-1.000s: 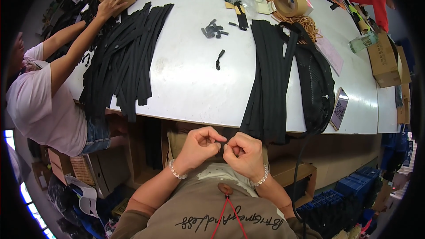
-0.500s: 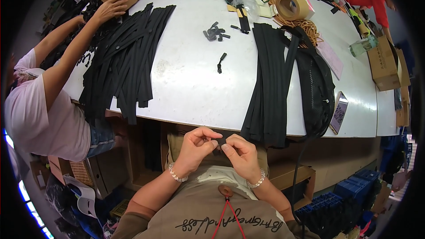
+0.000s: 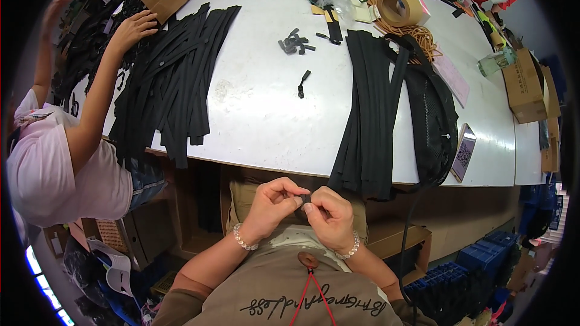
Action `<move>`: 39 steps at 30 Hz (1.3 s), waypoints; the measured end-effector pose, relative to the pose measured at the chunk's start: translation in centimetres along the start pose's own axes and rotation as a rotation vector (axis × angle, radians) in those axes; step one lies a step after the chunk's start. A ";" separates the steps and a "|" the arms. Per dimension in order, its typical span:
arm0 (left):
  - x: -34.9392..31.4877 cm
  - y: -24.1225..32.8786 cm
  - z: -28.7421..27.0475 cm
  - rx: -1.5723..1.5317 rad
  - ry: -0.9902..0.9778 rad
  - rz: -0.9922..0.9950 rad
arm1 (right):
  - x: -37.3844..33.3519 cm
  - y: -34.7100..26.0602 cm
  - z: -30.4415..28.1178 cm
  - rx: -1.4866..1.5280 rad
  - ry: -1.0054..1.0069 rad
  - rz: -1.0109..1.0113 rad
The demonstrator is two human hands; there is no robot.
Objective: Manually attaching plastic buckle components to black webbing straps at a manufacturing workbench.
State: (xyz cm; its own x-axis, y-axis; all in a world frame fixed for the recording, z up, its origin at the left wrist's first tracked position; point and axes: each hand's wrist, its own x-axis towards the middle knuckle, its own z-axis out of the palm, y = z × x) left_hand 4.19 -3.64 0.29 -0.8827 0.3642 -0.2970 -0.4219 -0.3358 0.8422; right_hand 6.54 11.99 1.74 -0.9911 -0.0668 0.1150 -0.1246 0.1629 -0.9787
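Observation:
My left hand (image 3: 278, 208) and my right hand (image 3: 330, 212) meet just off the near table edge, above my lap. Thumbs and fingers of both pinch a small black piece (image 3: 306, 198), mostly hidden by the fingertips, so its exact kind is unclear. Beyond them on the white table (image 3: 266, 127) lies a black zipper pull with a cord loop (image 3: 303, 83). Farther back is a small heap of dark grey cord-end pieces (image 3: 296, 43). A bundle of long black zipper strips (image 3: 368, 115) hangs over the edge to the right of my hands.
A wide pile of black strips (image 3: 175, 78) lies left, beside a co-worker's hand (image 3: 132, 31). To the right are a black mesh bag (image 3: 430, 121), a phone (image 3: 463, 153) and a cardboard box (image 3: 524, 87). A tape roll (image 3: 399, 8) stands at the back.
My hands stay together, the fingertips shifting slightly around the black piece. The co-worker at left has drawn one hand nearer and raised the other arm far left. The person in red has moved back.

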 end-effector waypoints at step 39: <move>1.5 -4.2 -2.6 0.107 0.229 -0.268 | -0.8 6.4 1.3 0.723 0.198 0.733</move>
State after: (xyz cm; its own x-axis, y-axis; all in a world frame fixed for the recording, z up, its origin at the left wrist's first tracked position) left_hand 4.09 -3.97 -4.85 -0.7726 0.2191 -0.5959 -0.6308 -0.1577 0.7598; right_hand 6.57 11.82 -4.84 -0.8106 -0.0168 -0.5854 0.5026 -0.5329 -0.6807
